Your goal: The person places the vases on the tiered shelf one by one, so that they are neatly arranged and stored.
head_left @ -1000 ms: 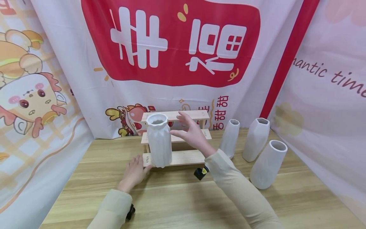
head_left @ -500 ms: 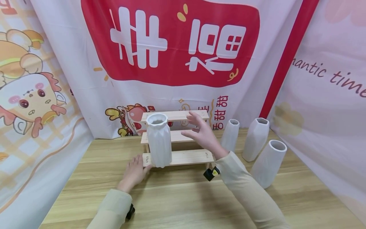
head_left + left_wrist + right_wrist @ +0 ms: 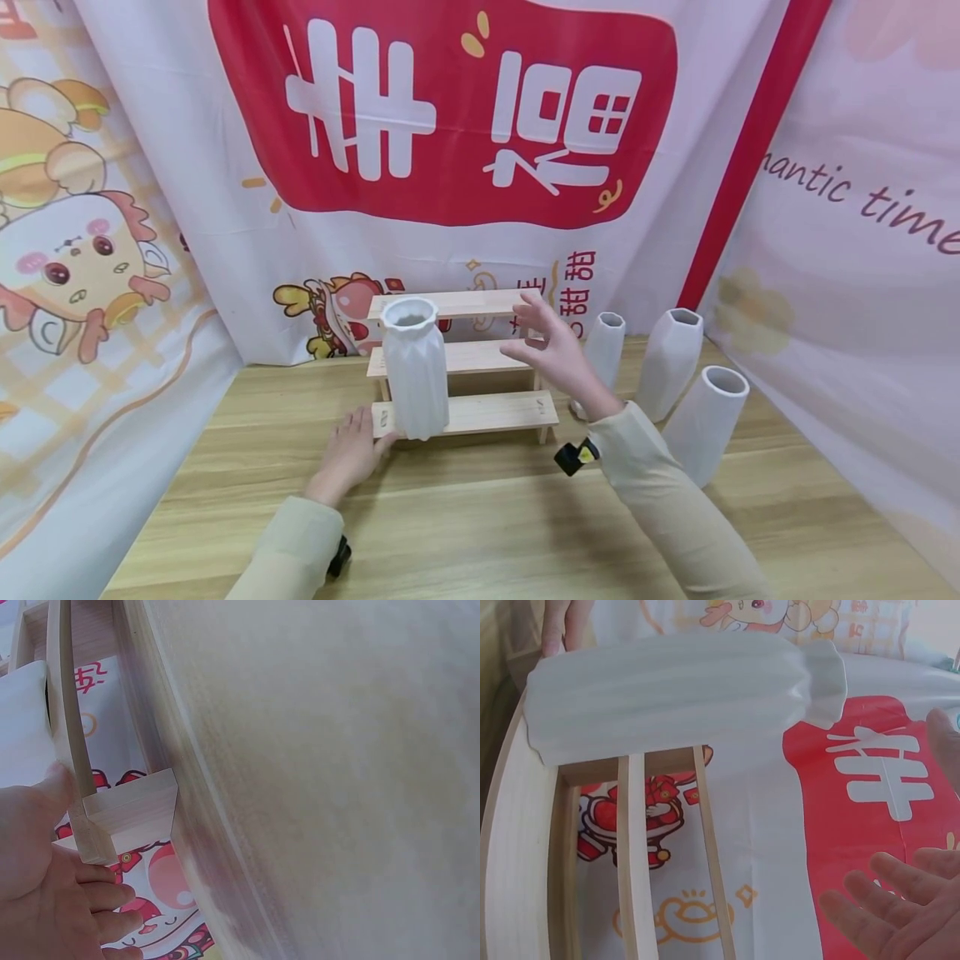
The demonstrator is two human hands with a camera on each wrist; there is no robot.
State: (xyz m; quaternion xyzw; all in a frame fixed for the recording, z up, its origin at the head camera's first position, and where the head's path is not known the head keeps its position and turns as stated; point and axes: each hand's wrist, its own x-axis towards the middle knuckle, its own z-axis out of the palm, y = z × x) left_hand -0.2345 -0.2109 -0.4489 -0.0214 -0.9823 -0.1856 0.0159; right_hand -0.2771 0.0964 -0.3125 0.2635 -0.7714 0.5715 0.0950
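A tall white pleated vase (image 3: 416, 375) stands upright on the left end of the lowest step of a three-tier wooden stand (image 3: 495, 412). My left hand (image 3: 348, 454) holds the left end of that step; the left wrist view shows its thumb on the board's edge and its fingers (image 3: 112, 896) at the board's end. To the right of the vase, my right hand (image 3: 555, 350) hangs in the air before the upper steps, fingers spread and loosely bent, touching nothing. From the right wrist view, a gap separates this hand from the vase.
At the right of the wooden table (image 3: 465, 517) stand three more white vases: a slim one (image 3: 607, 350) partly behind my right forearm, a faceted one (image 3: 670, 367) and a wide-mouthed one (image 3: 705, 433). Printed cloth (image 3: 450, 196) hangs behind and at both sides.
My right hand has moved away from the pleated vase to the right, from close beside its neck. The left hand and the vase stay in place.
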